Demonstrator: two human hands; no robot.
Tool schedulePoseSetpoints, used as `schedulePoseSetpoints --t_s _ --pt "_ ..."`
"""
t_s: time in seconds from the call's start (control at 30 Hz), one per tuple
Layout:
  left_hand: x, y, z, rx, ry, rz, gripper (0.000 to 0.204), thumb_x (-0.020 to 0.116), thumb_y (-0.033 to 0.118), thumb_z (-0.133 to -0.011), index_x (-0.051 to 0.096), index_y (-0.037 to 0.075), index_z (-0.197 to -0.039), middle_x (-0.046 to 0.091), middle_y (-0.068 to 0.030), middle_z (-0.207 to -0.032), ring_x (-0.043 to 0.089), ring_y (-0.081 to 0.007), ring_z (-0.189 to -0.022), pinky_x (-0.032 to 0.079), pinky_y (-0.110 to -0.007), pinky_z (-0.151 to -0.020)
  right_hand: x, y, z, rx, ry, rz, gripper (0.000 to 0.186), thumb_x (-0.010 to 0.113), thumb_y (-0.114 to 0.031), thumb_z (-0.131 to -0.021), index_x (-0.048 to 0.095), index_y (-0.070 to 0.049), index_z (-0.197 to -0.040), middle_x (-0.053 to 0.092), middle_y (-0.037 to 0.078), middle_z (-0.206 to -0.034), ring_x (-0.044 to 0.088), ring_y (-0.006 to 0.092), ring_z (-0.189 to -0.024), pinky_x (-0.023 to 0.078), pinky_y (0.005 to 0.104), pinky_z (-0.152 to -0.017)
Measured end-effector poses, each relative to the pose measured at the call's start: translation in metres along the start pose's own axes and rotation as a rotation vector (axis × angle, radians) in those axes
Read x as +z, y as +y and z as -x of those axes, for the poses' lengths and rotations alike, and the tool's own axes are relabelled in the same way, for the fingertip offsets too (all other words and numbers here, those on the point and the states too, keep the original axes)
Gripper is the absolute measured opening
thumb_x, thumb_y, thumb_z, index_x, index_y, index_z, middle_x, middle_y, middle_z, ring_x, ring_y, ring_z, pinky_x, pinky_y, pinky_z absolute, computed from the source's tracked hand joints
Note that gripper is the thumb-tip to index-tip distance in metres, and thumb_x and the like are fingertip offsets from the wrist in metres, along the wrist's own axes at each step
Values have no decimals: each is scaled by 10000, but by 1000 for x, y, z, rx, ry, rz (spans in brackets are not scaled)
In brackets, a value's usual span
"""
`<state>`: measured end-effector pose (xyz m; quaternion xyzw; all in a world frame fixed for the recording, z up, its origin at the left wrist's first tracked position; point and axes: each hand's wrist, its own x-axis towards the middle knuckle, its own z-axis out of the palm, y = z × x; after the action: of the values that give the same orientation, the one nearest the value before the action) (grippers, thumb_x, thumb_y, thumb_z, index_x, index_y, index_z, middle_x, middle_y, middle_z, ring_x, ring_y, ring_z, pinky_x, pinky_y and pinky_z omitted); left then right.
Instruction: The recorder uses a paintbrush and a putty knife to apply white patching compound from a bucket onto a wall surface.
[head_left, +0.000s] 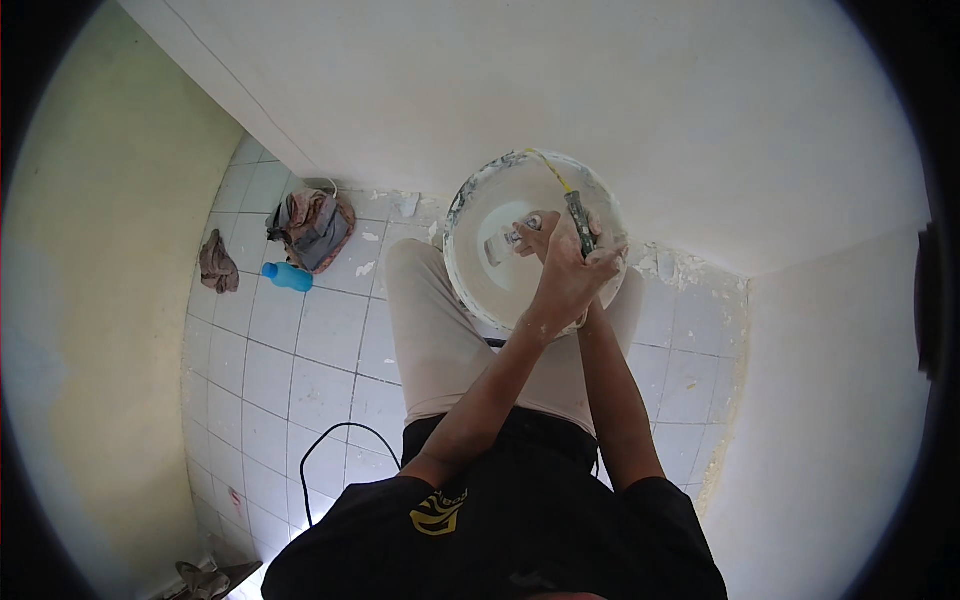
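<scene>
A round white bucket [462, 270] stands between my knees, with pale paint-like liquid inside and grey smears on its rim. My forearms cross over its near edge. My left hand [572, 270] is closed round the dark green and black handle [579, 222] of a tool with a thin yellow shaft [552, 172] reaching to the far rim. Beyond the left wrist my right hand [541, 236] shows in part, fingers bent round a small whitish piece [517, 238]. A pale flat part [496, 247] lies beside it, low in the bucket; its kind is unclear. White residue coats my fingers.
Left on the tiled floor [270, 370] are a grey and brown cloth bundle [318, 228], a blue bottle [287, 276] lying down and a brown rag [219, 263]. A black cable [335, 430] loops near my left side. Walls rise ahead and at both sides; paint flakes [660, 265] line the base.
</scene>
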<state>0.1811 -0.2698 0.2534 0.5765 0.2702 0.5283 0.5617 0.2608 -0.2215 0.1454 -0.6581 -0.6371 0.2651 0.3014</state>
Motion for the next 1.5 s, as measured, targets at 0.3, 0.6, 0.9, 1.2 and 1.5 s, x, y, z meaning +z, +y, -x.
schedulePoseSetpoints --t_s 0.3,0.6,0.9,1.2,1.5 --pt "7 15 -1 -202 -52 14 425 714 98 -727 438 1 -1035 456 -56 -853 467 -164 -804 422 -318 -751 -7 -3 2 -18 -74 129 195 625 -204 -774 647 -14 -810 645 135 -727 629 269 -759 466 409 -709" --pt "-11 12 -4 -291 -84 162 460 746 26 -670 413 48 -987 429 -29 -866 442 -110 -817 406 -254 -727 -11 -10 6 -1 -63 133 192 631 -206 -771 652 -22 -818 649 133 -739 626 277 -771 463 410 -727" --pt "-12 14 1 -66 -52 -20 489 781 96 -637 412 50 -956 419 -39 -858 425 -140 -815 389 -266 -755 -10 -12 5 -3 -71 154 190 636 -209 -768 657 -30 -826 653 131 -751 623 284 -782 460 410 -745" --pt "-26 -1 0 -50 -80 -80 440 768 79 -639 420 52 -906 409 -36 -819 419 -150 -796 400 -280 -698 -1 -17 -1 -19 -81 185 188 642 -212 -765 662 -38 -833 657 130 -763 620 292 -794 458 410 -764" --pt "-19 -16 -8 -77 -69 -282 435 751 56 -639 418 48 -918 419 -46 -827 427 -159 -803 398 -294 -741 -3 -21 -8 -20 -94 203 187 647 -215 -762 667 -47 -841 661 128 -774 617 299 -806 455 410 -782"
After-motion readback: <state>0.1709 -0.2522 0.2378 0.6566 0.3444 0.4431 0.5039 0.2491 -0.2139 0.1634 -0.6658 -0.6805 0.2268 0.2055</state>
